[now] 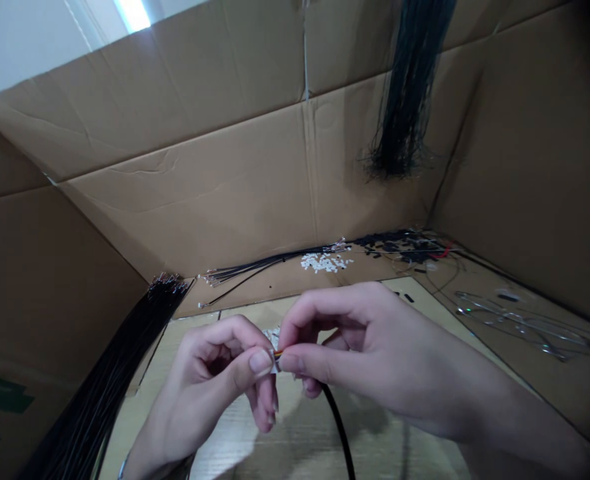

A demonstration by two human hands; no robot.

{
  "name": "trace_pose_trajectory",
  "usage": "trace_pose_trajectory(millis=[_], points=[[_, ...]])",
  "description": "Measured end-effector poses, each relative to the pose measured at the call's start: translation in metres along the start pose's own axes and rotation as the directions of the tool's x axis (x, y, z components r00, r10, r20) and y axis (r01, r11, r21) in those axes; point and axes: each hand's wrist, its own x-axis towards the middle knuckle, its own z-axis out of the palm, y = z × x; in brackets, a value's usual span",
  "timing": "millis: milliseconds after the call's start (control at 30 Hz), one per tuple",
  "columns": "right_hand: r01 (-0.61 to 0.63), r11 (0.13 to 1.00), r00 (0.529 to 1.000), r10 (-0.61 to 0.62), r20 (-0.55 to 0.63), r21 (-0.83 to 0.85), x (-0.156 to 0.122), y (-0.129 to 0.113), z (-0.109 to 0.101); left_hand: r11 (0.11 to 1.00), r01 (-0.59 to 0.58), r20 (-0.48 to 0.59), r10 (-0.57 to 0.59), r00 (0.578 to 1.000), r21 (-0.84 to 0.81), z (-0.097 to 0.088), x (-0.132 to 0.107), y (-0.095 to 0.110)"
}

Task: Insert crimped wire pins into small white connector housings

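Observation:
My left hand (pixel 215 387) is closed in a pinch, thumb against forefinger, on something small that the fingertips mostly hide. Tip to tip with it, my right hand (pixel 369 360) pinches the thin coloured wires (pixel 277 355) of a black cable (pixel 341 427). An orange strand shows in the narrow gap between the two thumbs. From under the right fingers the cable curves down to the bottom edge. Small white pieces (pixel 271 335) are partly visible behind the fingertips.
Cardboard walls (pixel 199 173) surround the wooden board (pixel 245 440). A thick bundle of black cables (pixel 109 373) lies at left, with more cables (pixel 259 261) along the back. Beside them are white connectors (pixel 325 262) and black pieces (pixel 399 247). Dark strands (pixel 409 87) hang above; clear bags (pixel 525 323) lie right.

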Motion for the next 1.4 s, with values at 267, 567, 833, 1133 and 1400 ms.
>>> trace_pose_trajectory(millis=[267, 567, 833, 1133, 1400], points=[[0.444, 0.759, 0.858, -0.513, -0.017, -0.476, -0.009, 0.01, 0.008, 0.997, -0.012, -0.007, 0.012, 1.0, -0.07, -0.001, 0.0, 0.002], [0.579, 0.677, 0.778, -0.625, 0.061, -0.455, 0.0, 0.019, 0.009, 0.987, -0.034, 0.037, 0.041, 0.999, -0.16, -0.005, -0.007, 0.002], [0.553, 0.686, 0.784, -0.62, 0.017, -0.473, 0.001, 0.013, 0.016, 0.993, -0.067, 0.02, 0.069, 0.997, -0.102, -0.004, -0.007, 0.006], [0.498, 0.657, 0.801, -0.598, 0.011, -0.566, -0.002, 0.014, 0.015, 0.996, -0.08, -0.109, 0.083, 0.991, 0.033, 0.004, -0.003, 0.011], [0.473, 0.604, 0.799, -0.601, 0.023, -0.641, -0.005, 0.011, 0.016, 0.997, -0.074, -0.066, 0.072, 0.995, -0.021, 0.001, 0.001, 0.005]])
